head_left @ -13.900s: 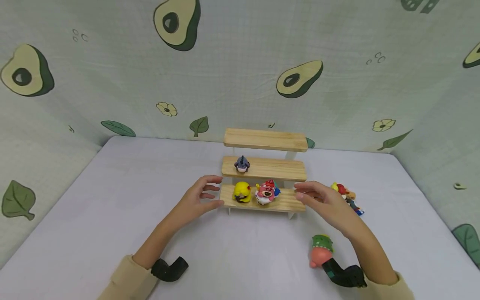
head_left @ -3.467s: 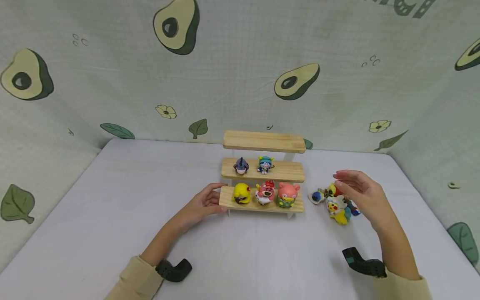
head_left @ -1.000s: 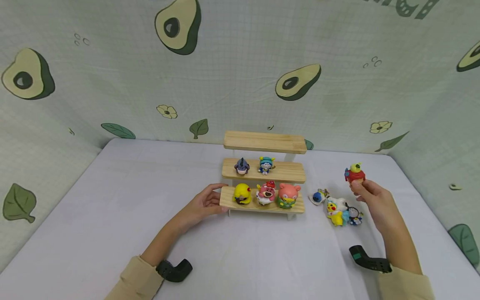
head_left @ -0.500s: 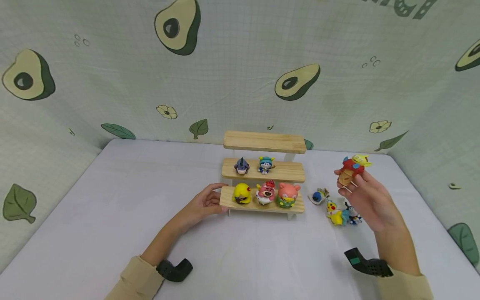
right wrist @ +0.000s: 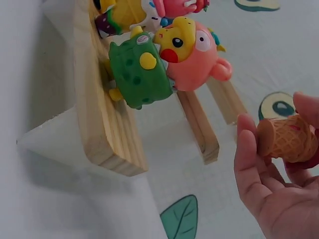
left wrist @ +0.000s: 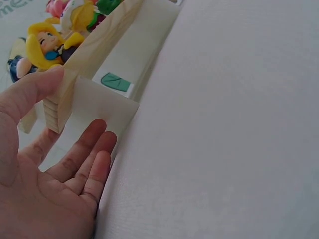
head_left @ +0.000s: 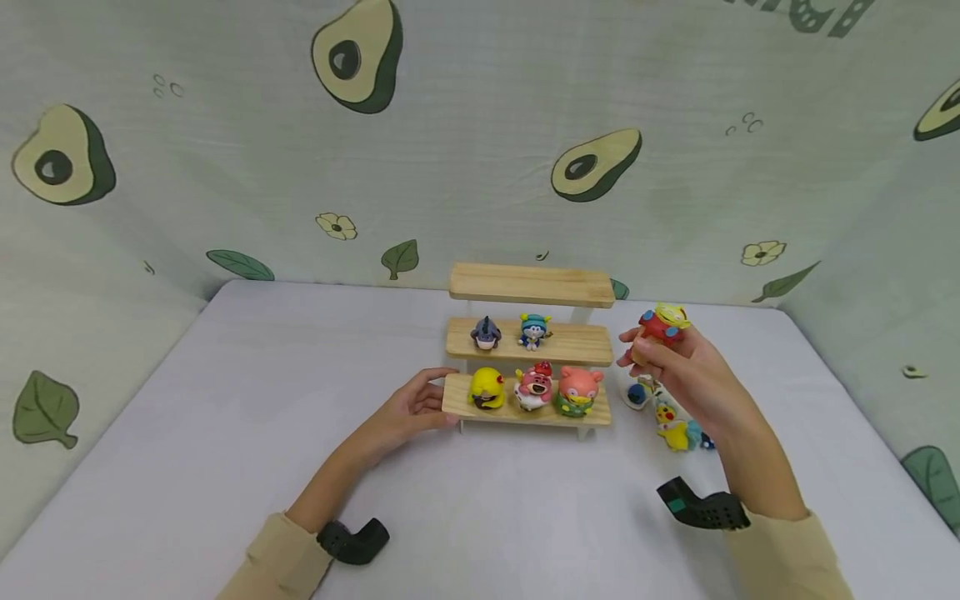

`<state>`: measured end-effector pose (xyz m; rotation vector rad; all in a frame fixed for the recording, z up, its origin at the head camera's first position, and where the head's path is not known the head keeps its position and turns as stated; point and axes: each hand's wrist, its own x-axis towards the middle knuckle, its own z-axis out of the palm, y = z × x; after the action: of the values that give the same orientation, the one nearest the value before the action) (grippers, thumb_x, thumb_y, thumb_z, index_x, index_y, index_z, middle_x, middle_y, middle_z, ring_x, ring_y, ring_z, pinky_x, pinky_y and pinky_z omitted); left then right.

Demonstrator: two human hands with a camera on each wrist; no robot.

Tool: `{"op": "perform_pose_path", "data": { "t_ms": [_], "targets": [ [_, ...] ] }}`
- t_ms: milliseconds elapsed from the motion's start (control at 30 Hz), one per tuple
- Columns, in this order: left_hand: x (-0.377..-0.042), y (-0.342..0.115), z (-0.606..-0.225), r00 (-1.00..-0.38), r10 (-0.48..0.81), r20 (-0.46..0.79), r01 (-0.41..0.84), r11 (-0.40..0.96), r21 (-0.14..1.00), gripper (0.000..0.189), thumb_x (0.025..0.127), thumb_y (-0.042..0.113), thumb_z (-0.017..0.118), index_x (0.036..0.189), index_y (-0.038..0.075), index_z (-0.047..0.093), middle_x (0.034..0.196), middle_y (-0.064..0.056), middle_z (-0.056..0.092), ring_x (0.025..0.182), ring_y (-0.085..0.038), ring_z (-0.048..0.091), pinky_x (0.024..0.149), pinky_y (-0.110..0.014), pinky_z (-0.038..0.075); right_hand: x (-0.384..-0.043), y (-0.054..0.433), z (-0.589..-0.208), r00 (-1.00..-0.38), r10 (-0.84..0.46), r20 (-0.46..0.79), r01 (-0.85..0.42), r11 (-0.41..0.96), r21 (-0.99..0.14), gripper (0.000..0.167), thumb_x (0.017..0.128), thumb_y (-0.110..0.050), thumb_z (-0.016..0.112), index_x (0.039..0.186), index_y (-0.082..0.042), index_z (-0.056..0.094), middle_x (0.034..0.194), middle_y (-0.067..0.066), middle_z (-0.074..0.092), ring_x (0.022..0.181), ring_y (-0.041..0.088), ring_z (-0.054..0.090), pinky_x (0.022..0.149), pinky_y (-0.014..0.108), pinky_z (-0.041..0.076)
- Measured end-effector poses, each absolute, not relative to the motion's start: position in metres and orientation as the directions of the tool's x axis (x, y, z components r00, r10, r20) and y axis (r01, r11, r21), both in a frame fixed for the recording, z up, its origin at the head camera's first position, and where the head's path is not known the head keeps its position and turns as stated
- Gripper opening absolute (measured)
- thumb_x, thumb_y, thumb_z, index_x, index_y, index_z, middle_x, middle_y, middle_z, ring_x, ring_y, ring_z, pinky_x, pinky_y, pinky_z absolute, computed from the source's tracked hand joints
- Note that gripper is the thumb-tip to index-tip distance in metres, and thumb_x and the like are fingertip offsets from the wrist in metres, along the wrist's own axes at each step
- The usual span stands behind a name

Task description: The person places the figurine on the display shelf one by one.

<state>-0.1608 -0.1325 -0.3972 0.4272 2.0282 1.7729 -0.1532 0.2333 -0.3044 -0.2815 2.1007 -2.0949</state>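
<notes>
My right hand holds a small figurine with a red body, a yellow-green head and a waffle-cone base in the air, right of the three-tier wooden display stand. In the right wrist view the cone base lies between thumb and fingers. My left hand grips the left end of the lowest board, thumb on the wood and a finger behind it. On that board sit a yellow figurine, a pink bear and a pink-and-green figurine.
The middle board carries a grey-blue donkey figurine and a blue-capped figurine. Several loose figurines, one yellow, lie on the white table right of the stand, partly hidden by my right hand. A patterned cloth hangs behind.
My right hand picked up the cone figurine from the pile, turned it and moved left towards the stand. Earlier, the pink-and-green and blue-capped figurines came onto the boards. My left hand stays at the stand.
</notes>
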Motion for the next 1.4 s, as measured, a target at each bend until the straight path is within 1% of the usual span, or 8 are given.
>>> {"op": "perform_pose_path", "data": {
  "t_ms": [267, 400, 467, 667, 733, 900, 1133, 1400],
  "targets": [
    [-0.161, -0.132, -0.397, -0.869, 0.485, -0.101, -0.034, 0.145, 0.989, 0.065, 0.083, 0.02, 0.071, 0.138, 0.02, 0.038, 0.117, -0.014, 0.054, 0.101, -0.02, 0.055, 0.084, -0.023, 0.048, -0.164, 0.211, -0.3, -0.969, -0.245, -0.025, -0.006, 0.124, -0.992, 0.04, 0.092, -0.018, 0.058, 0.126, -0.012, 0.037, 0.103, -0.001, 0.059, 0.096, 0.009, 0.063, 0.088, 0.017, 0.046],
    [-0.16, -0.132, -0.397, -0.869, 0.486, -0.091, -0.03, 0.132, 0.991, 0.065, 0.083, 0.019, 0.071, 0.138, 0.019, 0.038, 0.117, -0.014, 0.054, 0.101, -0.02, 0.055, 0.084, -0.022, 0.048, -0.169, 0.2, -0.3, -0.971, -0.238, -0.02, -0.019, 0.159, -0.987, 0.044, 0.091, -0.017, 0.06, 0.125, -0.016, 0.031, 0.108, -0.005, 0.06, 0.104, 0.007, 0.057, 0.105, 0.032, 0.037],
    [-0.16, -0.132, -0.396, -0.868, 0.488, -0.087, -0.028, 0.127, 0.992, 0.065, 0.083, 0.018, 0.071, 0.139, 0.018, 0.038, 0.117, -0.014, 0.054, 0.101, -0.02, 0.055, 0.083, -0.022, 0.048, -0.171, 0.196, -0.3, -0.97, -0.241, -0.013, -0.026, 0.158, -0.987, 0.045, 0.091, -0.015, 0.059, 0.123, -0.017, 0.027, 0.109, -0.005, 0.059, 0.106, 0.007, 0.056, 0.108, 0.037, 0.033],
    [-0.16, -0.133, -0.396, -0.867, 0.491, -0.087, -0.031, 0.122, 0.992, 0.065, 0.083, 0.018, 0.071, 0.139, 0.018, 0.037, 0.118, -0.014, 0.053, 0.102, -0.02, 0.055, 0.084, -0.022, 0.049, -0.177, 0.19, -0.304, -0.973, -0.231, 0.008, -0.046, 0.16, -0.986, 0.046, 0.09, -0.01, 0.06, 0.126, -0.015, 0.033, 0.121, 0.0, 0.048, 0.109, 0.011, 0.05, 0.089, 0.016, 0.046],
    [-0.16, -0.133, -0.397, -0.866, 0.492, -0.086, -0.029, 0.123, 0.992, 0.065, 0.083, 0.018, 0.07, 0.139, 0.018, 0.037, 0.118, -0.014, 0.053, 0.102, -0.02, 0.055, 0.084, -0.022, 0.049, -0.178, 0.188, -0.305, -0.975, -0.224, 0.007, -0.048, 0.179, -0.983, 0.049, 0.089, -0.01, 0.062, 0.131, -0.012, 0.036, 0.124, 0.0, 0.043, 0.11, 0.012, 0.047, 0.086, 0.013, 0.046],
    [-0.16, -0.133, -0.397, -0.867, 0.49, -0.084, -0.027, 0.122, 0.992, 0.064, 0.083, 0.018, 0.07, 0.139, 0.018, 0.038, 0.117, -0.013, 0.054, 0.102, -0.02, 0.055, 0.084, -0.023, 0.049, -0.179, 0.187, -0.307, -0.972, -0.236, 0.013, -0.064, 0.21, -0.976, 0.056, 0.089, -0.011, 0.062, 0.138, -0.007, 0.037, 0.127, 0.002, 0.044, 0.113, 0.013, 0.045, 0.088, 0.013, 0.045],
    [-0.16, -0.133, -0.396, -0.868, 0.49, -0.085, -0.024, 0.129, 0.991, 0.065, 0.083, 0.018, 0.07, 0.139, 0.018, 0.037, 0.118, -0.014, 0.053, 0.101, -0.02, 0.055, 0.084, -0.022, 0.048, -0.183, 0.19, -0.312, -0.965, -0.26, 0.012, -0.071, 0.218, -0.973, 0.055, 0.089, -0.013, 0.062, 0.139, -0.008, 0.038, 0.139, 0.012, 0.04, 0.12, 0.011, 0.046, 0.091, 0.012, 0.043],
    [-0.16, -0.133, -0.396, -0.869, 0.488, -0.086, -0.025, 0.131, 0.991, 0.065, 0.083, 0.018, 0.07, 0.139, 0.018, 0.037, 0.117, -0.014, 0.053, 0.101, -0.02, 0.055, 0.084, -0.022, 0.048, -0.181, 0.192, -0.313, -0.959, -0.278, 0.054, -0.111, 0.194, -0.975, 0.044, 0.09, -0.007, 0.059, 0.131, -0.014, 0.042, 0.128, 0.003, 0.044, 0.112, 0.007, 0.048, 0.088, 0.014, 0.046]
  ]
}}
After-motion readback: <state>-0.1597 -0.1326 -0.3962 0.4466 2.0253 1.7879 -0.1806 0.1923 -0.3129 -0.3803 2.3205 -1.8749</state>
